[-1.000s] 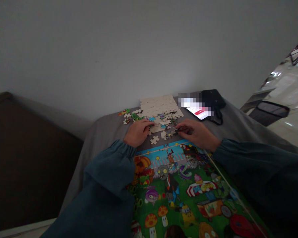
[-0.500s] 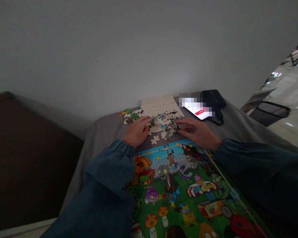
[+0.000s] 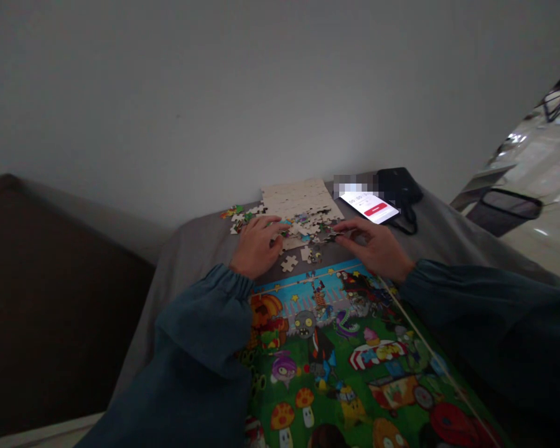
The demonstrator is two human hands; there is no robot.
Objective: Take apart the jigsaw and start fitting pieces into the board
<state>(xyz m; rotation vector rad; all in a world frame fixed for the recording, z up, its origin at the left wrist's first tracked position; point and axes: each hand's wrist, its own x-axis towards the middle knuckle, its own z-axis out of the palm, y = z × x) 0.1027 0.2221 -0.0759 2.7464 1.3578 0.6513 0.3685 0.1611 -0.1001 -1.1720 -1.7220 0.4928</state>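
Observation:
My right hand [image 3: 376,247] pinches a dark-patterned puzzle piece [image 3: 329,236] between thumb and fingertips, at the right side of the loose pieces. My left hand [image 3: 257,246] lies palm down at the left of the pile, fingers stretched toward the pieces; whether it touches any is hidden. Between the hands, loose jigsaw pieces [image 3: 303,230] lie jumbled, some face up with colours, others showing plain beige backs. One beige piece [image 3: 289,264] sits apart nearer me. Behind the pile is a joined beige sheet of puzzle pieces [image 3: 296,194].
A colourful cartoon puzzle picture [image 3: 329,336] covers the near part of the grey cloth [image 3: 186,249]. A lit phone [image 3: 376,210] and a black object [image 3: 400,183] with a strap lie at the back right. The wall [image 3: 214,112] rises behind; a dark brown panel [image 3: 51,298] stands left.
My right hand has shifted the pinched piece slightly away from me, and its fingers have drawn closer together. My left hand stays nearly in place. The view has moved a little.

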